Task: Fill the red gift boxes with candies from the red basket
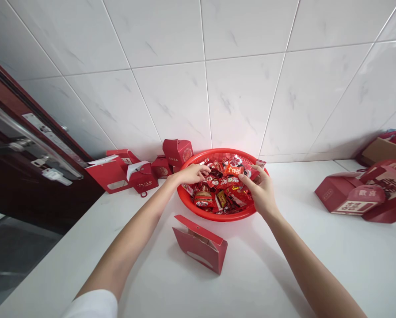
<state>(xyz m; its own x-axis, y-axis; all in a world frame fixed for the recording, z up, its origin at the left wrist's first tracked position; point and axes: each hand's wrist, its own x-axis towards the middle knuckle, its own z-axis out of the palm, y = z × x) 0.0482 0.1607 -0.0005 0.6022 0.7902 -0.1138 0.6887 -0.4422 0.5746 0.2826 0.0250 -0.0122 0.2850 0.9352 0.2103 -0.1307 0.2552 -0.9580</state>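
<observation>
A red plastic basket [218, 217] full of wrapped candies [222, 187] stands near the tiled wall. Over its left side, my left hand [195, 173] reaches in with bent fingers at the candies; whether it grips one is hard to see. At the right side of the basket, my right hand [260, 187] pinches an orange-red wrapped candy [234, 170] between thumb and fingers. In front of the basket, a red paper box [199, 247] stands on the white table with its top partly open.
Several small red boxes [144, 177] stand left of the basket by the wall. Larger red gift boxes [350, 194] and an open brown-sided carton [383, 150] are at the right. A dark door [22, 154] with a metal handle borders the table's left edge.
</observation>
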